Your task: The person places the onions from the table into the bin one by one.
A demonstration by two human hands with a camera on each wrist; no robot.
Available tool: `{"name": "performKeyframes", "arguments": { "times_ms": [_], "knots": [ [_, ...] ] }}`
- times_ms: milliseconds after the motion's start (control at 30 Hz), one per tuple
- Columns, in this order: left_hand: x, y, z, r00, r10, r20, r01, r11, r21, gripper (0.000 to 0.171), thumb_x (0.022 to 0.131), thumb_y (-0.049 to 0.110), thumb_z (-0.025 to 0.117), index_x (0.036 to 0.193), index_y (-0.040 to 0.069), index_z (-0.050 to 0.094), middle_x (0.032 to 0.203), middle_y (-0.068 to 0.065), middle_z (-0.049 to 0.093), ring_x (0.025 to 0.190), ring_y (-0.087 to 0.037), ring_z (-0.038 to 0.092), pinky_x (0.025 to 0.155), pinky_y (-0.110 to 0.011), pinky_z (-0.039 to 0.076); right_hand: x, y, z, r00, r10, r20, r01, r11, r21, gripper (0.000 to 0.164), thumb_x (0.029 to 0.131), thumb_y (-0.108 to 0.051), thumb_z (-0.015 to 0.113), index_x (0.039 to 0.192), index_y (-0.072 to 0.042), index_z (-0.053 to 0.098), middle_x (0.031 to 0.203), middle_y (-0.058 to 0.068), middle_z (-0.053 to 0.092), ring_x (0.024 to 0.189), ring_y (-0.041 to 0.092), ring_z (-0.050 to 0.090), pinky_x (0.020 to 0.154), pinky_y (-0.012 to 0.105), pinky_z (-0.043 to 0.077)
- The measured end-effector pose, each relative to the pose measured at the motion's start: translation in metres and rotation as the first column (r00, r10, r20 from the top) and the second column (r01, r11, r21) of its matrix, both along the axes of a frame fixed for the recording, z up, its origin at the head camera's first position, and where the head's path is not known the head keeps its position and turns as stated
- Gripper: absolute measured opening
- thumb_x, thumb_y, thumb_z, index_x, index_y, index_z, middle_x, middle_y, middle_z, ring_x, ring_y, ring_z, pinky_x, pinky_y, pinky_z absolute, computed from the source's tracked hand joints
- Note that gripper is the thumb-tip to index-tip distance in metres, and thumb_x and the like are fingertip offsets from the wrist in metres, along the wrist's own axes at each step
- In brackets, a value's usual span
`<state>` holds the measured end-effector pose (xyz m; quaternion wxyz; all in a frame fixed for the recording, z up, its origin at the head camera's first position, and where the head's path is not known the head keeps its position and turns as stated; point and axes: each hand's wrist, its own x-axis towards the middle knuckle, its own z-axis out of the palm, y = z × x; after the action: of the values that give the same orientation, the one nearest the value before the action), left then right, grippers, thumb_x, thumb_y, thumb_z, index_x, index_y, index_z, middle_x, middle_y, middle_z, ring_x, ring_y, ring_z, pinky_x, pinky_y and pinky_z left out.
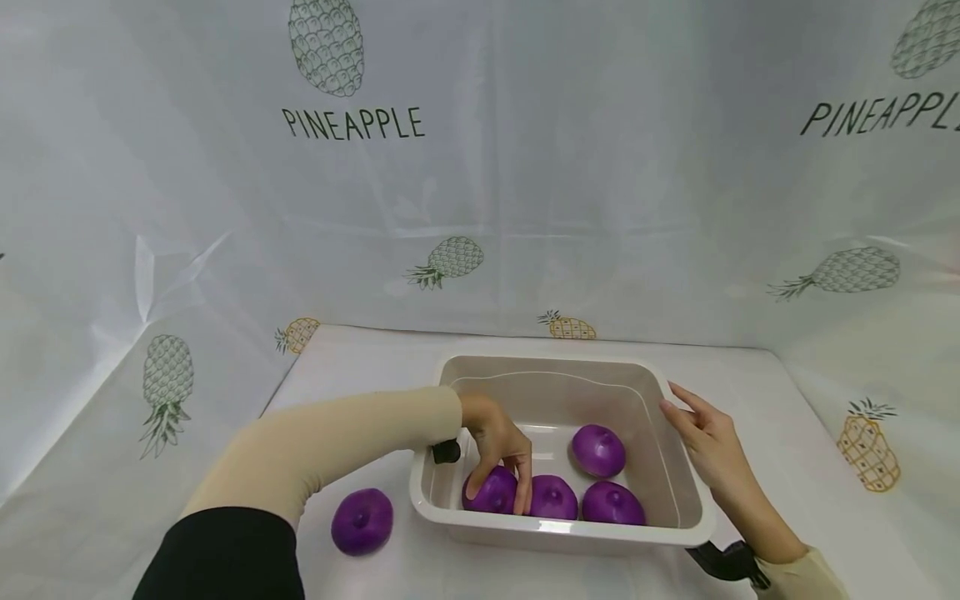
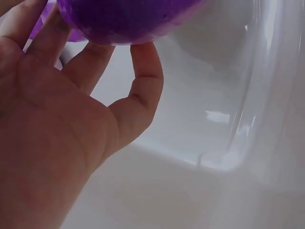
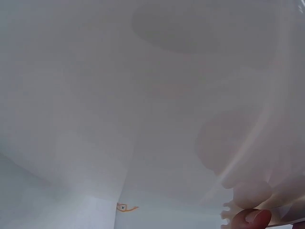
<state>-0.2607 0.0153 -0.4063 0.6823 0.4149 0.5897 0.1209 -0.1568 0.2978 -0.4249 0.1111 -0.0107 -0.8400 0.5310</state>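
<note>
A beige plastic bin (image 1: 577, 537) holds several round purple balls, each with a small nub. My left hand (image 1: 498, 437) reaches inside over the left rim and grips the purple ball (image 1: 487, 493) at the front left. In the left wrist view, thumb and fingers of the left hand (image 2: 52, 114) curl against that ball (image 2: 128, 21). Beside it along the front wall lie a second ball (image 1: 553, 497) and a third ball (image 1: 613, 503); another ball (image 1: 598, 451) sits farther back. My right hand (image 1: 712, 442) pinches the bin's right rim, and its fingertip (image 3: 252, 218) shows in the right wrist view.
One purple ball (image 1: 362, 522) lies on the white table (image 1: 375, 358), left of the bin. A pale sheet (image 1: 562, 183) printed with pineapples hangs behind the table and down its sides.
</note>
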Motion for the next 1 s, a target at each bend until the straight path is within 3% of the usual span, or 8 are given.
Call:
{"name": "performKeyframes", "arguments": {
  "times_ms": [133,367,700,867,1000],
  "knots": [
    [0.001,0.001,-0.003,1.000,0.007,-0.022,-0.008,1.000,-0.013,0.061,0.066,-0.036,0.069,0.123,-0.015,0.061,0.137,-0.013,0.060,0.117,-0.001,0.055,0.101,-0.021,0.044,0.001,0.000,0.001,1.000,-0.001,-0.002,0.001,1.000,-0.009,0.052,0.105,-0.021,0.054,0.146,0.008,0.041,0.107,0.035,0.066,0.071,0.009,0.070,0.057,0.028,0.058],
    [0.006,0.001,-0.006,0.992,0.019,-0.128,-0.031,0.995,-0.095,0.061,0.067,-0.034,0.070,0.123,-0.010,0.064,0.132,-0.007,0.063,0.127,-0.001,0.048,0.100,-0.016,0.042,0.000,-0.001,0.002,1.000,0.005,-0.018,-0.005,1.000,-0.023,0.051,0.105,-0.018,0.054,0.146,0.009,0.041,0.106,0.036,0.066,0.071,0.009,0.070,0.057,0.028,0.059],
    [0.003,0.001,-0.009,0.980,0.045,-0.194,-0.073,0.987,-0.143,0.058,0.068,-0.035,0.068,0.118,-0.007,0.069,0.130,0.001,0.066,0.128,-0.008,0.049,0.100,-0.021,0.045,0.000,-0.001,0.000,1.000,-0.007,0.005,0.007,1.000,0.001,0.054,0.105,-0.021,0.054,0.147,0.008,0.039,0.109,0.035,0.066,0.073,0.007,0.069,0.059,0.026,0.058],
    [0.000,0.002,-0.010,0.975,0.081,-0.209,-0.121,0.975,-0.185,0.058,0.070,-0.033,0.068,0.119,-0.002,0.071,0.123,0.011,0.067,0.118,-0.009,0.057,0.082,-0.029,0.057,0.000,-0.001,0.000,1.000,-0.008,0.007,0.008,1.000,0.002,0.054,0.105,-0.021,0.054,0.148,0.008,0.039,0.110,0.035,0.065,0.073,0.007,0.069,0.059,0.026,0.058],
    [-0.003,0.001,-0.007,0.963,0.095,-0.251,-0.146,0.971,-0.192,0.059,0.071,-0.030,0.071,0.119,0.003,0.073,0.124,0.015,0.065,0.117,-0.015,0.059,0.072,-0.031,0.058,0.001,-0.001,0.000,1.000,-0.010,0.008,0.010,1.000,0.007,0.053,0.105,-0.021,0.055,0.147,0.007,0.040,0.110,0.036,0.065,0.073,0.006,0.069,0.059,0.025,0.058]
  ]
}}
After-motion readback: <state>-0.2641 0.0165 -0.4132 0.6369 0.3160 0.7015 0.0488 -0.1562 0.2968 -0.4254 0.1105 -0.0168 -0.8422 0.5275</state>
